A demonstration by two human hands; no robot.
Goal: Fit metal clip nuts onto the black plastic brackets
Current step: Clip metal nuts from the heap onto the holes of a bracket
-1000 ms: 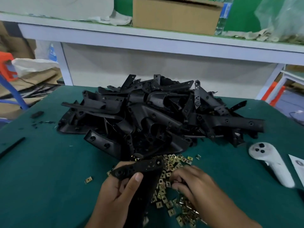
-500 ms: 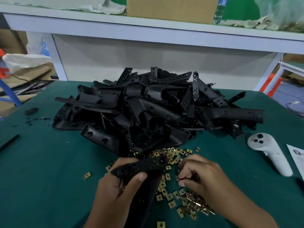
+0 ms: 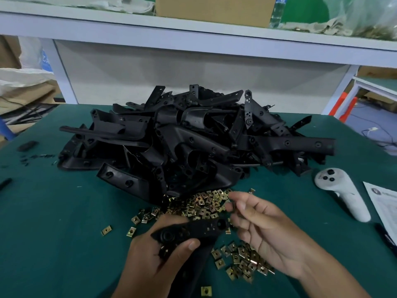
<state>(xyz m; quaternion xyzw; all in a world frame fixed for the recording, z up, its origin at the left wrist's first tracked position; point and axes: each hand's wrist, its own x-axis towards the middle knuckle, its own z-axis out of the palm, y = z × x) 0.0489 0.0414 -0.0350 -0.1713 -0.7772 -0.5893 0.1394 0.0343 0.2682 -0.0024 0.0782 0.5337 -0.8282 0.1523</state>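
My left hand (image 3: 150, 261) grips one black plastic bracket (image 3: 193, 230) near the table's front edge, thumb across its round boss. Just right of the bracket's far end, my right hand (image 3: 268, 231) is raised off the table and pinches a small dark clip nut (image 3: 233, 205) between thumb and fingertips. Loose brass-coloured clip nuts (image 3: 202, 204) lie scattered behind and under my hands, with several more (image 3: 242, 261) below my right hand. A big heap of black brackets (image 3: 193, 143) fills the middle of the green table (image 3: 53, 211).
A white hand controller (image 3: 343, 194) lies on the table at the right, beside a printed sheet (image 3: 384, 203). Small black scraps (image 3: 28, 146) sit at the left edge. A white shelf (image 3: 193, 39) with a cardboard box (image 3: 214, 9) runs behind the table.
My right hand has lifted from the clip nut pile, turned palm-in and come up beside the bracket's end with a nut pinched. My left hand still holds the bracket.
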